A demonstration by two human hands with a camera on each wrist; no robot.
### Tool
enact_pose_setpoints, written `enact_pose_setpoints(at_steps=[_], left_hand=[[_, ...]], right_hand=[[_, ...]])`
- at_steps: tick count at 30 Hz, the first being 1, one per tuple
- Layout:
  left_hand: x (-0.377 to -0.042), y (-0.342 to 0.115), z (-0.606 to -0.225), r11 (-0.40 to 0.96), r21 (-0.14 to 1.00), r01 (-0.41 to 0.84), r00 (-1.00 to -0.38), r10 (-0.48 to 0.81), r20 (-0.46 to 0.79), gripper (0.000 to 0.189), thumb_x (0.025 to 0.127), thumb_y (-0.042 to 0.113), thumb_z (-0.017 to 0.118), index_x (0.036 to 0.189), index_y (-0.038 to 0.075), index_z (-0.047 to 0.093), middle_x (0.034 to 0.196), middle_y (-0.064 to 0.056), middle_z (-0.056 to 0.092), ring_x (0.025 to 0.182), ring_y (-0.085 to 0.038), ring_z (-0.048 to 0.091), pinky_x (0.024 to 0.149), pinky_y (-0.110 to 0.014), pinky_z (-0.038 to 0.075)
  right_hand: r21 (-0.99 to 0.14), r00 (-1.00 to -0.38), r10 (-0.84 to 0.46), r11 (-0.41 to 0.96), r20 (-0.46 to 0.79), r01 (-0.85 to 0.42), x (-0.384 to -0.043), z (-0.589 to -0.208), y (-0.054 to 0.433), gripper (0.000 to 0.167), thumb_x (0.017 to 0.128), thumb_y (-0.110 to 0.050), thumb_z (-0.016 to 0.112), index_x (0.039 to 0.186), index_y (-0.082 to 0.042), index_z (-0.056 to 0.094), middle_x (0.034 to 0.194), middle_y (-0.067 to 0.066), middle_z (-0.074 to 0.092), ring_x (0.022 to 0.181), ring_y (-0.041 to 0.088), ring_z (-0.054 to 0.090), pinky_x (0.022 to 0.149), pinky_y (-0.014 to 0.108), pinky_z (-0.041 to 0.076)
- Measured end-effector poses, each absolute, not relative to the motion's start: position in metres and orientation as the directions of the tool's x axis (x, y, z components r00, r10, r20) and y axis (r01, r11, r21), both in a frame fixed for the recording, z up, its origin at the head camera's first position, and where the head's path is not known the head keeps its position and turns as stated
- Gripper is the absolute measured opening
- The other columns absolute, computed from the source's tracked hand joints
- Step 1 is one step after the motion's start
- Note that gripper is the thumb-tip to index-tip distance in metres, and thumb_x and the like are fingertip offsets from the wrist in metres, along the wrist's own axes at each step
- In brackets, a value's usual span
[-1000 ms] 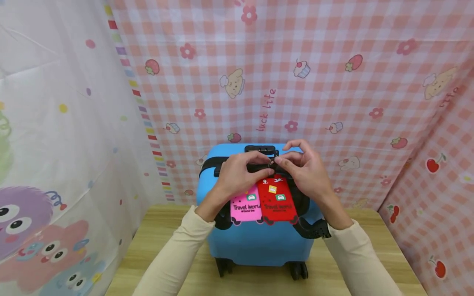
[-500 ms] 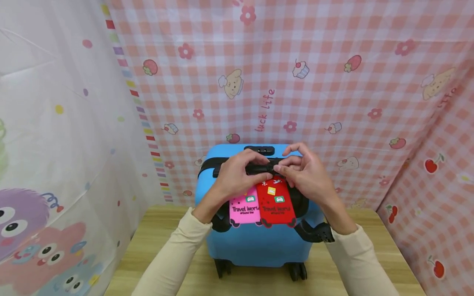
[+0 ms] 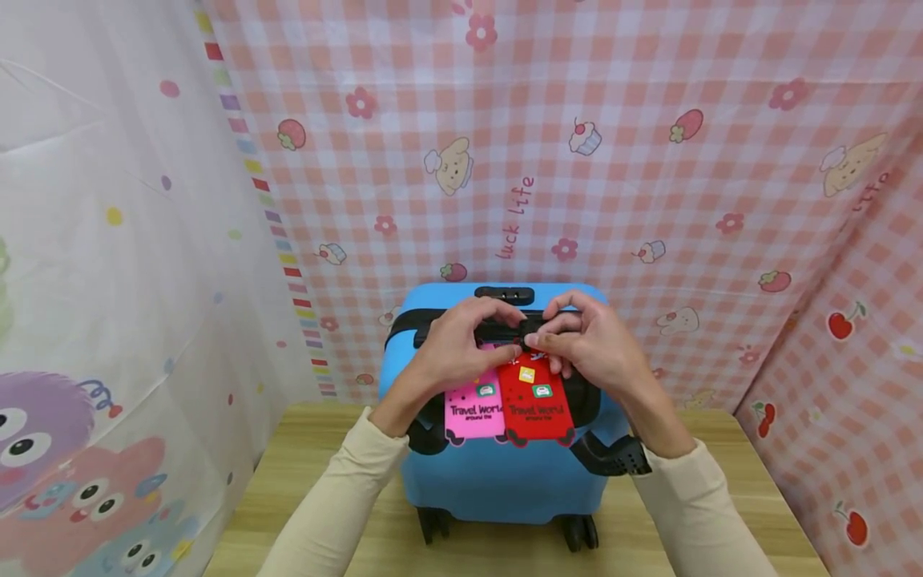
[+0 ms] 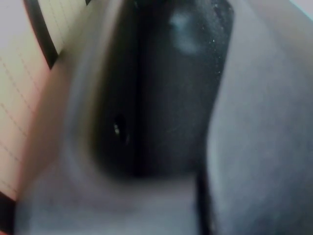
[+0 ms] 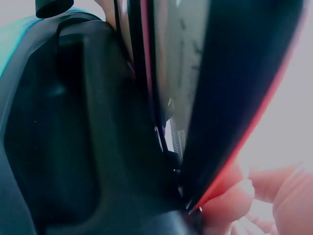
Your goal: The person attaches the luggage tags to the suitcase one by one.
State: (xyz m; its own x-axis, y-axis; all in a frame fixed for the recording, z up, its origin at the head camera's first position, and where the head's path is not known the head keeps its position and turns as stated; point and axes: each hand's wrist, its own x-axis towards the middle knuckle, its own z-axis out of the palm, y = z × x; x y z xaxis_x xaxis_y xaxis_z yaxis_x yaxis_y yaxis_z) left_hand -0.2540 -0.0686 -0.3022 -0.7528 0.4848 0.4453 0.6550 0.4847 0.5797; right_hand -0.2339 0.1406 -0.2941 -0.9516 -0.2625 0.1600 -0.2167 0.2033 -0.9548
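A blue suitcase (image 3: 505, 481) stands upright, a black handle (image 3: 493, 330) across its top. Two luggage tags hang from the handle side by side: a pink luggage tag (image 3: 472, 417) and a red luggage tag (image 3: 537, 413), both printed "Travel World". My left hand (image 3: 454, 344) curls thumb and fingers round the handle, above the pink tag. From the right, my right hand (image 3: 598, 344) pinches the short black strap (image 3: 525, 328) at the red tag's top. Fingertips partly hide the strap. In the right wrist view, the red-edged tag (image 5: 234, 98) hangs beside curled fingers (image 5: 227, 200).
A black combination lock (image 3: 505, 296) sits at the suitcase's back edge, and a black band (image 3: 407, 320) runs round its left side. Wheels rest on the wooden table (image 3: 310, 481). Pink checked cloth (image 3: 613, 192) hangs behind, white patterned cloth (image 3: 130, 240) at left.
My right hand's fingertips have come slightly down and left, toward the top of the red tag. The small buckle seen earlier between the hands is now hidden. My left hand keeps its place.
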Motion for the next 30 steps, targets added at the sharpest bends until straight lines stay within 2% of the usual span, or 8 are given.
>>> enact_pose_setpoints(at_steps=[11,30], left_hand=[[-0.253,-0.07,-0.302,0.439,0.62,0.65,-0.752,0.492,0.439,0.03,0.086,0.02,0.077,0.114,0.016,0.069,0.108,0.002,0.068,0.105,-0.013,0.057,0.099,-0.04,0.044],[-0.253,-0.071,-0.303,0.387,0.646,0.658,-0.737,0.509,0.445,0.03,0.087,0.017,0.076,0.116,0.016,0.069,0.11,0.003,0.066,0.107,-0.011,0.056,0.101,-0.039,0.044]], right_hand=[[-0.95,-0.947,-0.306,0.255,0.096,-0.178,-0.238,-0.288,0.141,0.035,0.091,-0.008,0.071,0.115,0.002,0.047,0.081,0.009,0.071,0.056,0.019,0.063,0.059,0.033,0.057],[-0.971,-0.92,-0.389,0.235,-0.044,-0.053,-0.245,-0.277,0.141,0.034,0.092,-0.003,0.066,0.119,0.007,0.048,0.081,0.008,0.069,0.06,0.017,0.067,0.065,0.033,0.06]])
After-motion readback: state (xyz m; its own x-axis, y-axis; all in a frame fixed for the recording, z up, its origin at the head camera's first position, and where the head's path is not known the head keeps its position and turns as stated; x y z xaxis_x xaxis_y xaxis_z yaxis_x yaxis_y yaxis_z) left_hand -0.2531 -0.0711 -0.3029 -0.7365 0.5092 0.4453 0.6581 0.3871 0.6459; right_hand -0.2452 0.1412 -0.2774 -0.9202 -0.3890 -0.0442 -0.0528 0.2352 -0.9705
